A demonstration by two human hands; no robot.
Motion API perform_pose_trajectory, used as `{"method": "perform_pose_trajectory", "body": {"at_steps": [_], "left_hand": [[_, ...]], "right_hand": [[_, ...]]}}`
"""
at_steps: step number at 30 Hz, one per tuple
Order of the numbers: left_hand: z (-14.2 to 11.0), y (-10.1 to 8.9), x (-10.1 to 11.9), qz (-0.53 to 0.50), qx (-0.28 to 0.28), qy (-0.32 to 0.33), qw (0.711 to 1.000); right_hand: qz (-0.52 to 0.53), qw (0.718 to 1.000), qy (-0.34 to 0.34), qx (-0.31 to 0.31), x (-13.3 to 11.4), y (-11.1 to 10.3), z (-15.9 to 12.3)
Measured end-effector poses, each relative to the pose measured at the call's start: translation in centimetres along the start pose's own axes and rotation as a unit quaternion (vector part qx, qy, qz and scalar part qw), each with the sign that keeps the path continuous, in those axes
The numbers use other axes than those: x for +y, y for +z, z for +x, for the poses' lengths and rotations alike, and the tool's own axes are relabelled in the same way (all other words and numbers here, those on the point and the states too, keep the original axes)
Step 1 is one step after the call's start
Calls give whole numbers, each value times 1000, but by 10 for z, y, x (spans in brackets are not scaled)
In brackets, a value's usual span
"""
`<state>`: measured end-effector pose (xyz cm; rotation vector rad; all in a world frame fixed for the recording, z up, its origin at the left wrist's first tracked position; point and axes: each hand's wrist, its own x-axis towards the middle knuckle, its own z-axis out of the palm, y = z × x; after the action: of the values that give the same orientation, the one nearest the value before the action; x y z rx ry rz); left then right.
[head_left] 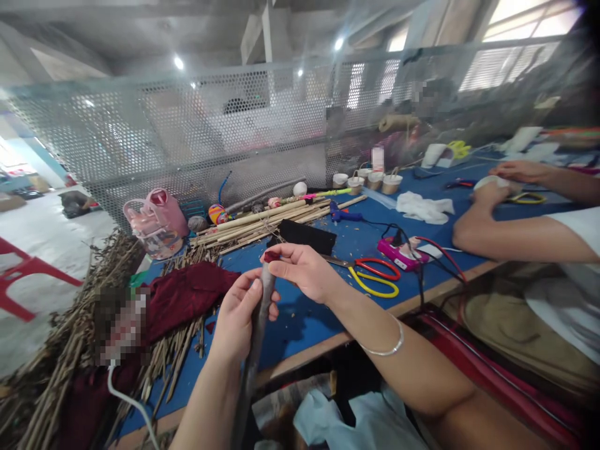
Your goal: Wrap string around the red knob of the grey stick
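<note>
My left hand (241, 306) is closed around a long grey stick (263, 306) that slants up from my lap. At the stick's upper end, my right hand (300, 269) pinches a small dark red scrap of cloth (272, 256) against the tip. The fingers of both hands nearly meet there. To the left lies a crumpled dark red cloth (187, 294) on top of thin dry twigs (180, 350). Just beyond my right hand are a black flat piece (307, 236) and scissors (375, 275) with one red and one yellow handle.
A blue glue gun (344, 214) and a pink power strip (403, 253) with cables lie to the right. Pale sticks (262, 219), a pink watering can (162, 219) and several cups (375, 181) line the back by a perforated metal screen (210, 125). A co-worker's arms (501, 231) rest at the right.
</note>
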<state>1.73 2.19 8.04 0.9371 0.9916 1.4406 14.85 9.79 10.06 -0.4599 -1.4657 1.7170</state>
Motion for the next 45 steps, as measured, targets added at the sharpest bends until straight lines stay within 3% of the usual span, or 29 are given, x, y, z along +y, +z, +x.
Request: {"method": "perform_pose_trajectory", "body": {"at_steps": [4, 6, 10, 14, 16, 19, 21, 25, 29, 31, 34, 37, 41, 45], "left_hand": [[-7, 10, 4, 75, 44, 65, 994], [-9, 12, 7, 75, 38, 60, 995], [-4, 7, 7, -29, -54, 6, 998], [1, 3, 1, -68, -117, -44, 990], [1, 7, -1, -12, -80, -27, 996], [-3, 15, 1, 97, 30, 61, 993], [-5, 17, 4, 118, 48, 85, 988], [-4, 11, 11, 14, -90, -6, 996], [1, 1, 7, -109, -183, -87, 973], [3, 0, 2, -90, -163, -77, 980], [3, 6, -7, 20, -48, 25, 998], [4, 11, -13, 111, 37, 105, 987], [7, 4, -16, 108, 35, 100, 988], [12, -11, -15, 78, 10, 89, 993]], "right_hand": [[6, 1000, -6, 0, 0, 2, -3], [36, 999, -8, -19, -3, 2, -3], [82, 993, -7, -80, -5, 0, -3], [86, 994, -27, -67, -1, -2, -2], [62, 997, -38, -37, 2, -4, -2], [28, 999, -37, -15, 5, -5, -1], [29, 999, -38, -19, 4, -3, -2], [54, 996, -53, -35, 0, 0, -4], [73, 994, -59, -48, -1, 0, -4], [51, 997, -51, -39, 1, -2, -3], [2, 999, -31, -10, 7, -4, -2], [-13, 1000, -15, -3, 12, -6, 0], [-16, 1000, -19, -11, 19, -14, -2], [-114, 993, -23, 25, 26, -27, -14]]}}
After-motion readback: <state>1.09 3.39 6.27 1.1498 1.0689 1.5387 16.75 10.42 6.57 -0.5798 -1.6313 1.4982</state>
